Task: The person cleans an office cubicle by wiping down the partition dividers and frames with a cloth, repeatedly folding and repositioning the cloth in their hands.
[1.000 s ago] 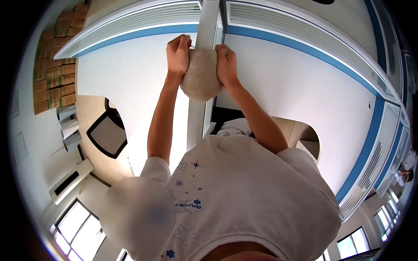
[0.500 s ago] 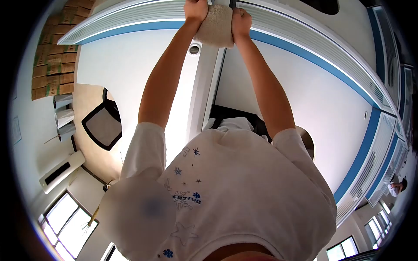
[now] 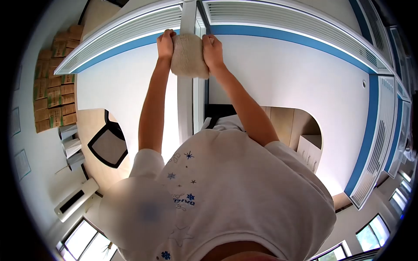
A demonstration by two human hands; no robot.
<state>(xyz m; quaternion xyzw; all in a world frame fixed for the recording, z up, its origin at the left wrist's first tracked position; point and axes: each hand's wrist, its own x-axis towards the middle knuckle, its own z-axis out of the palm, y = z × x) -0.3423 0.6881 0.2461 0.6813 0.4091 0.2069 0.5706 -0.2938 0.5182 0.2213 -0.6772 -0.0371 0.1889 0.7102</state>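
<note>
A fluffy beige cloth (image 3: 190, 56) is stretched between my two hands at the top middle of the head view. My left hand (image 3: 166, 43) is closed round its left edge, and my right hand (image 3: 212, 48) grips the right edge. Behind and below the cloth runs a pale divider strip (image 3: 186, 102), between two white desk tops. Whether the cloth touches the strip cannot be made out. Both forearms reach out over the desks.
White desk surfaces (image 3: 270, 74) lie on either side, bordered by blue-edged slatted panels (image 3: 287, 13). A black-framed chair (image 3: 108, 145) and stacked cardboard boxes (image 3: 54, 93) are at the left. A drawer cabinet (image 3: 309, 152) shows through the right desk's cutout.
Both hands and the cloth first went farther out along the divider, then came back nearer to my body. My grip on the cloth stays. The whole view has shifted too.
</note>
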